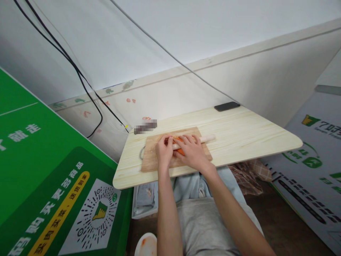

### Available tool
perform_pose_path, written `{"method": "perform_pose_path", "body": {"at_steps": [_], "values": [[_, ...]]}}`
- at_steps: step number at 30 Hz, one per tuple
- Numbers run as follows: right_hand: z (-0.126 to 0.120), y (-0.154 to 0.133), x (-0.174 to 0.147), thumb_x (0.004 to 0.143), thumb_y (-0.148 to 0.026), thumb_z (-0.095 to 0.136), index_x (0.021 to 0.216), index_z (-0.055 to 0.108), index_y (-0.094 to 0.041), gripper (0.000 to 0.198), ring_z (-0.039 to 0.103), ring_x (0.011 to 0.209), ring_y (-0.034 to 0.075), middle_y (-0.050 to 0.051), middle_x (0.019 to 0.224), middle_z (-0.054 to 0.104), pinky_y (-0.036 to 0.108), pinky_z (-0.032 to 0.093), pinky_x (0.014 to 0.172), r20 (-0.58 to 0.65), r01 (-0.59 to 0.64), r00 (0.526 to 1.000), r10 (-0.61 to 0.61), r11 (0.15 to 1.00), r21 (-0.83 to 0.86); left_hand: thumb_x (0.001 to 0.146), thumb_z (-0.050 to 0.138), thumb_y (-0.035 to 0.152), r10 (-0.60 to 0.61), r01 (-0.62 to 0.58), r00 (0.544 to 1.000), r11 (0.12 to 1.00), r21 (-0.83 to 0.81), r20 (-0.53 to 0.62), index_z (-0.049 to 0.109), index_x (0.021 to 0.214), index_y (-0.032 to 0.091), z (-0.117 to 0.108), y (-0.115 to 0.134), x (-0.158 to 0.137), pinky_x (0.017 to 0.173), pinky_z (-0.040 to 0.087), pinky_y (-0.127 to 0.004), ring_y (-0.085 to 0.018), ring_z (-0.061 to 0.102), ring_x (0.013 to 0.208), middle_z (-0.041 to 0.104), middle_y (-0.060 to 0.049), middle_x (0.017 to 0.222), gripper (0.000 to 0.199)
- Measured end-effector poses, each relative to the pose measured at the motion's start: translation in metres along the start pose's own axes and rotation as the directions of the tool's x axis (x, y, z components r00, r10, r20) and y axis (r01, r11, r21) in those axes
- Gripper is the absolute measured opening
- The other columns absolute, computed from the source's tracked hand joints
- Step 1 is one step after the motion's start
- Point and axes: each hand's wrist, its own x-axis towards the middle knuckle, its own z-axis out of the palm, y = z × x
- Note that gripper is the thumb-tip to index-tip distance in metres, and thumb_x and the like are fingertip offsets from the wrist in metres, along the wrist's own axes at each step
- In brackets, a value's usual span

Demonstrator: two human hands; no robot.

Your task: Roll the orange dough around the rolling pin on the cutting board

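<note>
A pale wooden rolling pin [208, 138] lies across a wooden cutting board [149, 161], over a flat orange piece that looks like dough or clay [180, 152]. My left hand [163, 149] is closed at the pin's left end, its fingers curled beside the orange piece. My right hand [193, 151] rests over the middle of the pin with bent, slightly parted fingers wrapped over it. The pin's right end sticks out beyond this hand and past the board. Much of the orange piece is hidden beneath my hands.
The board lies on a light wood-grain table [239, 131] against a white wall. A black phone-like object [227, 106] lies at the back edge. A blurred dark item [145, 127] is at the back left. Green panels stand left, a cable hangs behind, and a white stool-like surface [146, 245] is below.
</note>
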Motion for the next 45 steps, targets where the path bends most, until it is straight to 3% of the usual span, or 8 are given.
{"method": "perform_pose_path", "body": {"at_steps": [4, 11, 19, 25, 31, 39, 45], "values": [[-0.002, -0.001, -0.003, 0.107, -0.045, 0.057, 0.156, 0.057, -0.022, 0.054, 0.046, 0.152, 0.034, 0.015, 0.154, 0.064, 0.061, 0.018, 0.130, 0.028, 0.005, 1.000, -0.005, 1.000, 0.003, 0.096, 0.062, 0.026, -0.006, 0.006, 1.000, 1.000, 0.020, -0.001, 0.077, 0.093, 0.019, -0.001, 0.001, 0.000, 0.089, 0.057, -0.033, -0.022, 0.074, 0.091, 0.081, -0.007, 0.095, 0.016], [-0.001, -0.001, 0.007, 0.105, -0.037, 0.058, 0.153, 0.061, -0.021, 0.050, 0.043, 0.155, 0.034, 0.015, 0.157, 0.061, 0.059, 0.020, 0.131, -0.003, -0.015, 1.000, 0.015, 0.999, -0.037, 0.095, 0.062, 0.027, -0.020, 0.020, 1.000, 1.000, 0.004, -0.007, 0.076, 0.093, 0.020, 0.001, 0.000, 0.001, 0.087, 0.058, -0.032, -0.021, 0.075, 0.090, 0.081, -0.007, 0.095, 0.016], [-0.007, 0.004, -0.006, 0.107, -0.049, 0.055, 0.159, 0.055, -0.021, 0.058, 0.048, 0.153, 0.032, 0.015, 0.158, 0.062, 0.058, 0.021, 0.133, 0.058, 0.046, 0.997, -0.046, 0.999, 0.006, 0.095, 0.062, 0.027, -0.015, 0.015, 1.000, 1.000, 0.007, -0.002, 0.077, 0.095, 0.020, 0.000, -0.001, 0.000, 0.088, 0.058, -0.033, -0.021, 0.075, 0.091, 0.081, -0.007, 0.096, 0.016], [0.003, 0.002, 0.006, 0.105, -0.037, 0.059, 0.153, 0.061, -0.021, 0.051, 0.037, 0.160, 0.034, 0.015, 0.162, 0.057, 0.060, 0.017, 0.133, -0.020, -0.007, 1.000, 0.007, 1.000, -0.023, 0.096, 0.062, 0.026, -0.016, 0.016, 1.000, 1.000, -0.011, 0.003, 0.076, 0.093, 0.020, 0.001, -0.003, 0.002, 0.088, 0.058, -0.033, -0.021, 0.075, 0.090, 0.081, -0.007, 0.096, 0.015], [-0.003, 0.004, -0.005, 0.106, -0.045, 0.058, 0.159, 0.055, -0.024, 0.057, 0.045, 0.154, 0.032, 0.013, 0.156, 0.063, 0.060, 0.019, 0.132, 0.033, 0.036, 0.999, -0.037, 0.999, 0.025, 0.096, 0.062, 0.027, -0.014, 0.014, 1.000, 1.000, 0.004, 0.002, 0.076, 0.094, 0.019, 0.001, -0.002, 0.000, 0.089, 0.058, -0.032, -0.021, 0.075, 0.091, 0.081, -0.007, 0.097, 0.016], [0.003, 0.002, 0.004, 0.104, -0.036, 0.060, 0.153, 0.061, -0.020, 0.051, 0.038, 0.159, 0.034, 0.015, 0.161, 0.058, 0.061, 0.014, 0.134, -0.026, -0.005, 1.000, 0.005, 1.000, -0.002, 0.096, 0.062, 0.026, -0.015, 0.015, 1.000, 1.000, -0.011, 0.002, 0.076, 0.093, 0.020, 0.001, -0.003, 0.001, 0.087, 0.058, -0.033, -0.022, 0.075, 0.090, 0.081, -0.007, 0.096, 0.016], [0.000, 0.003, -0.001, 0.106, -0.044, 0.057, 0.157, 0.057, -0.021, 0.055, 0.043, 0.157, 0.033, 0.016, 0.159, 0.060, 0.061, 0.015, 0.134, 0.010, 0.029, 1.000, -0.030, 0.999, 0.023, 0.096, 0.062, 0.027, -0.014, 0.014, 1.000, 1.000, -0.013, -0.001, 0.076, 0.094, 0.019, 0.002, -0.002, 0.000, 0.089, 0.058, -0.034, -0.022, 0.075, 0.091, 0.081, -0.007, 0.097, 0.016]]}}
